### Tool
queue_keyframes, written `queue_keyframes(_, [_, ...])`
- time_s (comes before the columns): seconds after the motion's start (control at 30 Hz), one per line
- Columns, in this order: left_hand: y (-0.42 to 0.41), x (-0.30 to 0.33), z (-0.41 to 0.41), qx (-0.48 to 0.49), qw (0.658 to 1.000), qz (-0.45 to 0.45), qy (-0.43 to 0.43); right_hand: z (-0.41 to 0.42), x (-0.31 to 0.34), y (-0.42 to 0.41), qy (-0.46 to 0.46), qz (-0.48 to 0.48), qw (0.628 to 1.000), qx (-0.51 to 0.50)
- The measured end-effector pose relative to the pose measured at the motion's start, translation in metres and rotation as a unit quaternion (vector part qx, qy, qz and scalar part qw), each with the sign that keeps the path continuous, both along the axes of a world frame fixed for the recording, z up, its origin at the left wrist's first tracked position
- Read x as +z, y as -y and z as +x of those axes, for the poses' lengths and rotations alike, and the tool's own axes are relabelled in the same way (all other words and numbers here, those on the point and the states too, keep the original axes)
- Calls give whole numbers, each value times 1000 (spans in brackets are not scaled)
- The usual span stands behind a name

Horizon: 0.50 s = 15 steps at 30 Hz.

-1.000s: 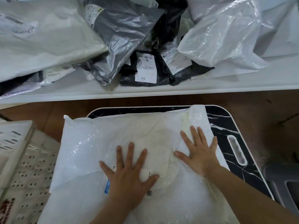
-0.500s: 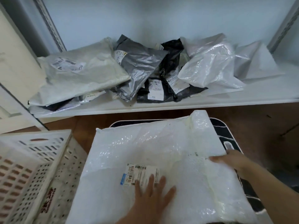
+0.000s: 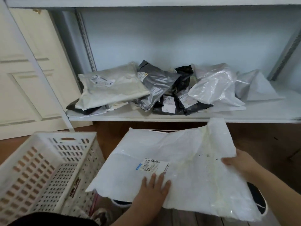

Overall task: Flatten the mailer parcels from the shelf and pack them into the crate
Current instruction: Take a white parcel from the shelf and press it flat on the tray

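Lifted off dark table: crinkly white mailer (image 3: 187, 160); left hand (image 3: 153, 188) flat on it, right hand (image 3: 239, 162) gripping edge.

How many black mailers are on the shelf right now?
3 show: one upright at the back, two labelled ones lying in front, one on the left, one on the right. A dark edge under the left pile may be another.
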State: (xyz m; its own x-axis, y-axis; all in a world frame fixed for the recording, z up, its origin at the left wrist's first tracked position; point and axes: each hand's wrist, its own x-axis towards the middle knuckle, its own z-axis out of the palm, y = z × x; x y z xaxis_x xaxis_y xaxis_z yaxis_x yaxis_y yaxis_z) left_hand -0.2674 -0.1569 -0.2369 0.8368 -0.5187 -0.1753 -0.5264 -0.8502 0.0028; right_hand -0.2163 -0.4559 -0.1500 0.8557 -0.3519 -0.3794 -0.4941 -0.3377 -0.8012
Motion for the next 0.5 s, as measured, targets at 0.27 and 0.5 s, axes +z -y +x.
queue_keyframes(0.27, [-54, 106, 6, -34, 988, 23, 151, 3, 57, -33, 45, 40, 998, 16])
queue_keyframes(0.5, [-157, 187, -16, 3, 942, 79, 325, 26, 87, -135, -15, 166, 982, 88])
